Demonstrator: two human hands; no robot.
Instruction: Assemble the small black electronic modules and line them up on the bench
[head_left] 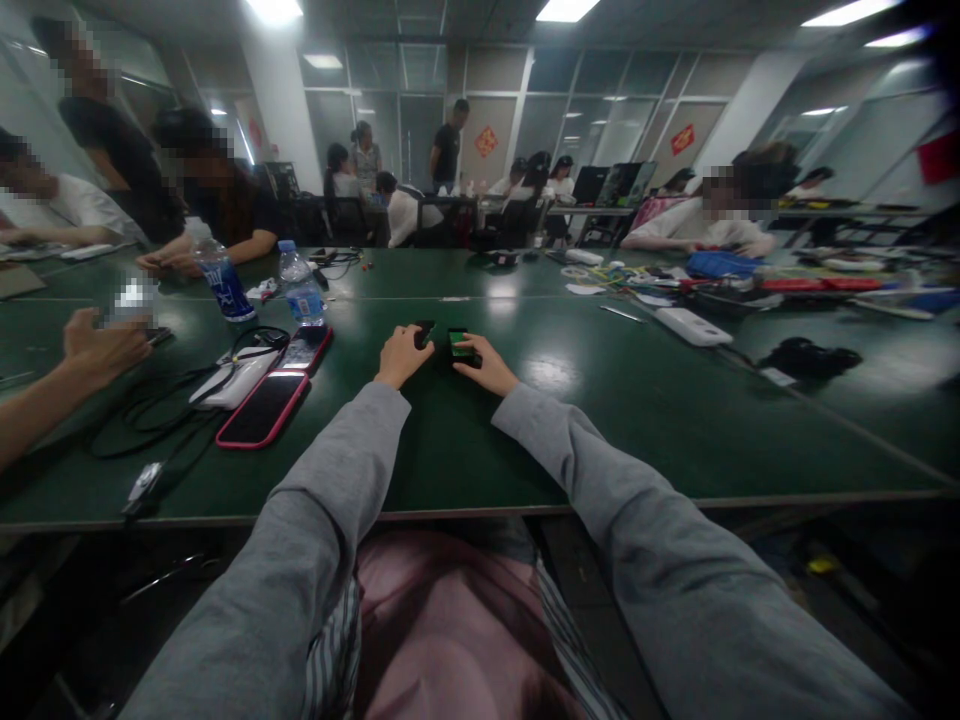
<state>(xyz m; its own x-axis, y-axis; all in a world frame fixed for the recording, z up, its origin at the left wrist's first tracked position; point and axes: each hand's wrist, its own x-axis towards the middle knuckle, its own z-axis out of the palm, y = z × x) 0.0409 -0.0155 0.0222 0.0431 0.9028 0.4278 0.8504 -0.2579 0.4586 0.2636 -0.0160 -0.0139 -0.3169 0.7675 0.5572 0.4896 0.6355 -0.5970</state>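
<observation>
Both my arms reach forward in grey sleeves over the dark green table [637, 430]. My left hand [403, 357] is closed around a small dark piece [425, 331], whose kind I cannot make out. A short gap to the right, my right hand [486, 366] has its fingers and thumb around a small black box-like object [459, 346] with a green face. That object rests on or just above the tabletop; I cannot tell which. The fingers partly cover both objects.
Left of my hands lie a red-edged phone [262, 410], another phone [306, 349], a white power bank [238, 376] and black cables. Two bottles, one clear [301, 290] and one blue-labelled [225, 285], stand behind. A co-worker's hand [105, 345] is far left. Tangled cables [637, 275] lie right.
</observation>
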